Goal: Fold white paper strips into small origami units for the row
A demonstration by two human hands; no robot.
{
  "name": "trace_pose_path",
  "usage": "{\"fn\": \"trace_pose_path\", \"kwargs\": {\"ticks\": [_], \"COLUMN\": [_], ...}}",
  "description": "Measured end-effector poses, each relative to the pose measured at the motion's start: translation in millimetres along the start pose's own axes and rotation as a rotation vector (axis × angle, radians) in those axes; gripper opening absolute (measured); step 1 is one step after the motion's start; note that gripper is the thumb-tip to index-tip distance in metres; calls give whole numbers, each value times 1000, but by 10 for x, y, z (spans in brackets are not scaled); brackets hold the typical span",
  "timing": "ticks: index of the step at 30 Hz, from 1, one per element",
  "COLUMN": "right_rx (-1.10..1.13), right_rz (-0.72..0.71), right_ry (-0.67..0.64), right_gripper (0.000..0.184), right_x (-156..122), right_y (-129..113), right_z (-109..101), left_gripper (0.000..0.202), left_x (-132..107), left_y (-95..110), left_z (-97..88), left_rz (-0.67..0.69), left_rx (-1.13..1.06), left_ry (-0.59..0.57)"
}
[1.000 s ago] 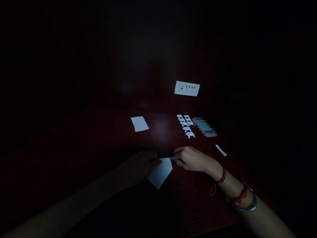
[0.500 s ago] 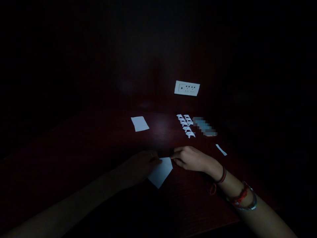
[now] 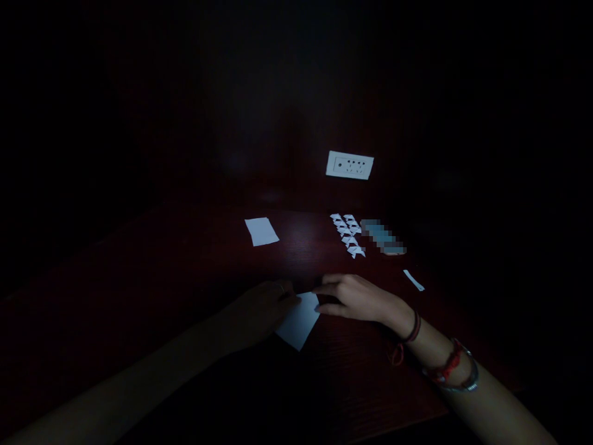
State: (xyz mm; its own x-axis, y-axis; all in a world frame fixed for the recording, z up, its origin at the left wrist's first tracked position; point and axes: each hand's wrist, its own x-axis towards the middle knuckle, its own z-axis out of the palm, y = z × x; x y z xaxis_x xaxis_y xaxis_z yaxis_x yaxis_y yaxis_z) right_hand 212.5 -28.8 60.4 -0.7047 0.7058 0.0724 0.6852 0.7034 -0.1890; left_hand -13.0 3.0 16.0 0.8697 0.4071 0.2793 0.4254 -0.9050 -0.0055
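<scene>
A white sheet of paper (image 3: 299, 322), with one corner pointing toward me, lies at an angle on the dark red table between my hands. My left hand (image 3: 273, 309) is in shadow and grips the sheet along its left side, fingers curled with the thumb on top. On the other side, my right hand (image 3: 354, 298) has its forefinger at the top corner and its thumb at the right edge, taking the paper between them. Its other fingers are bent and partly hidden. Bracelets circle the right wrist and forearm.
Farther back on the table (image 3: 222, 259) lies a small stack of white paper (image 3: 262, 232). Several small folded paper pieces (image 3: 349, 238) stand in two rows beside a blurred-out phone-like object (image 3: 383, 237). A paper strip (image 3: 414, 280) lies at right. A wall socket (image 3: 349, 165) is behind.
The thumb and forefinger of my right hand have spread apart and moved slightly left onto the paper's edge. The sheet has turned a little. My left hand stays almost still.
</scene>
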Motion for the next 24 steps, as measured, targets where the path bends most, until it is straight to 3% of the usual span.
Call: {"fn": "trace_pose_path", "kwargs": {"ticks": [7, 17, 24], "right_rx": [-2, -72, -100], "right_rz": [-9, -31, 17], "right_ry": [-5, 26, 94], "right_gripper": [33, 25, 25], "right_x": [10, 24, 45], "right_y": [-11, -19, -9], "right_z": [25, 46, 58], "left_gripper": [27, 31, 39], "left_x": [-20, 17, 20], "left_y": [-27, -4, -39], "left_z": [27, -82, -62], "left_rz": [25, -11, -6], "left_rx": [-27, -65, -131], "left_ry": [44, -34, 65]}}
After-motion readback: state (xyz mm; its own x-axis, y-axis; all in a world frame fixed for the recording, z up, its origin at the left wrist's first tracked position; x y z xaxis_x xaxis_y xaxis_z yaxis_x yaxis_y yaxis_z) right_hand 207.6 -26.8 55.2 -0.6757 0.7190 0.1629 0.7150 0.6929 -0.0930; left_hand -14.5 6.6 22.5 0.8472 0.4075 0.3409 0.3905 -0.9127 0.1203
